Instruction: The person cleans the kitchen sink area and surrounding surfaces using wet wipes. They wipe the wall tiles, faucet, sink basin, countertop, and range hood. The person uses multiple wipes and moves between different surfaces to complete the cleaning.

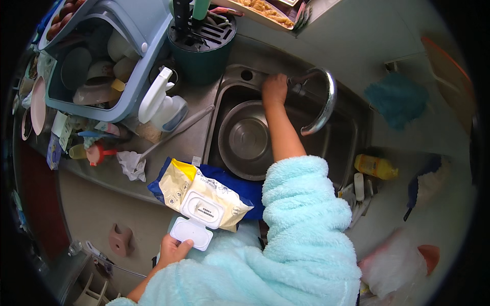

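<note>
My left hand (177, 248) pinches the raised white plastic lid (192, 234) of a kitchen wipes pack (208, 191). The cream, yellow and blue pack lies tilted at the sink's front edge, its opening uncovered with a label over part of it. My right hand (275, 90) reaches across the sink and is curled at the base of the chrome faucet (330, 101); its fingertips are partly hidden. Below that forearm, a round stainless steel basin (245, 139) sits in the sink (344, 134). No stream shows at the curved spout.
Left of the sink stand a white spray bottle (164, 105), a green knife holder (201, 57) and a blue dish box (130, 111) with bowls. A grey-handled brush (183, 126) and crumpled tissue (132, 165) lie nearby. A yellow bottle (376, 166) is at right.
</note>
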### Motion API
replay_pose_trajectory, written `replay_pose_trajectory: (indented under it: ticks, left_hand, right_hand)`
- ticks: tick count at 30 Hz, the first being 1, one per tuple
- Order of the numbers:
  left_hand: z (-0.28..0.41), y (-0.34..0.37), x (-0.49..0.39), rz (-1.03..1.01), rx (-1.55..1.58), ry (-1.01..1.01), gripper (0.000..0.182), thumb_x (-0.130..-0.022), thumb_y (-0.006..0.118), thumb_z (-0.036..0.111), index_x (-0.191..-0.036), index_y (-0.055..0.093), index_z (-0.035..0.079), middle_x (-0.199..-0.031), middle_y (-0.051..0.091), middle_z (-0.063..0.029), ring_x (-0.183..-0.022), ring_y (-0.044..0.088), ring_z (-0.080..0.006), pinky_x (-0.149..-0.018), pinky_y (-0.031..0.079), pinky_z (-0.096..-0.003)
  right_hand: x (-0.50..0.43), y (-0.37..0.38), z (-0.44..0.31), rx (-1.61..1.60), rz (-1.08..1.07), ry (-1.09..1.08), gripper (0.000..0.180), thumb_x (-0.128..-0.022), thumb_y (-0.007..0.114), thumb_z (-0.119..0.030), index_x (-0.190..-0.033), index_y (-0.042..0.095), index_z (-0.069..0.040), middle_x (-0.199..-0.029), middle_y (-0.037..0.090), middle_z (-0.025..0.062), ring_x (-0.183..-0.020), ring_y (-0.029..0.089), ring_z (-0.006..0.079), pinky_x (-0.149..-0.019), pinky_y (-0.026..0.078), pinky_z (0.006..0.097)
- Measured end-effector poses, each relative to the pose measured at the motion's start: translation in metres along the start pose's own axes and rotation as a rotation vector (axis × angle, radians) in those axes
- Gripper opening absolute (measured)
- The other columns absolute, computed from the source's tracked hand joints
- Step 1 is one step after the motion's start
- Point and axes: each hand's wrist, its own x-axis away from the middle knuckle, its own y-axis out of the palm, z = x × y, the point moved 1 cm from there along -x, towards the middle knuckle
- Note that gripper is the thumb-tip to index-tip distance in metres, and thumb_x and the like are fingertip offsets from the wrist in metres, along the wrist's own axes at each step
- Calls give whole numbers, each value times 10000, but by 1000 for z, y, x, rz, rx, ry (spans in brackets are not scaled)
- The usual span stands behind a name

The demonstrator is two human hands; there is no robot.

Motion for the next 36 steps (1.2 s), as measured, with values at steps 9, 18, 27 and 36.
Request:
replay_pose_trajectory:
  ticks: [9, 18, 27, 36]
  left_hand:
    - [2, -11, -3, -88, 7, 22, 284, -894, 620, 72, -1157, 663, -26, -1102, 700, -70, -1034, 634, -146, -954, 473, -336]
    - [12, -11, -22, -247, -76, 114, 276, -906, 596, 51, -1159, 663, -37, -1102, 699, -74, -1007, 641, -140, -926, 483, -323]
    - [3, -24, -46, -425, -5, 166, 284, -902, 588, 60, -1164, 648, -32, -1095, 700, -70, -1003, 639, -138, -920, 481, -301]
    - [-2, -23, -54, -482, 64, 240, 267, -902, 574, 62, -1149, 650, -8, -1043, 693, -45, -889, 608, -96, -788, 468, -253]
  right_hand:
    - [54, -29, -10, -378, -27, 20, 121, -769, 674, -79, -887, 671, -107, -886, 680, 80, -961, 623, 293, -812, 459, 420]
    - [192, -192, 27, -2685, -34, 703, 158, -1028, 503, -50, -1170, 562, -87, -1202, 661, 165, -1127, 658, 268, -962, 563, 389]
    - [272, -290, 90, -2474, 382, 815, 131, -996, 569, -49, -1126, 586, -53, -1201, 661, 157, -1100, 675, 271, -931, 595, 375]
    - [315, -278, 133, -1885, 338, 1059, 183, -935, 735, -205, -898, 630, -60, -788, 637, -21, -696, 571, 55, -650, 467, 214]
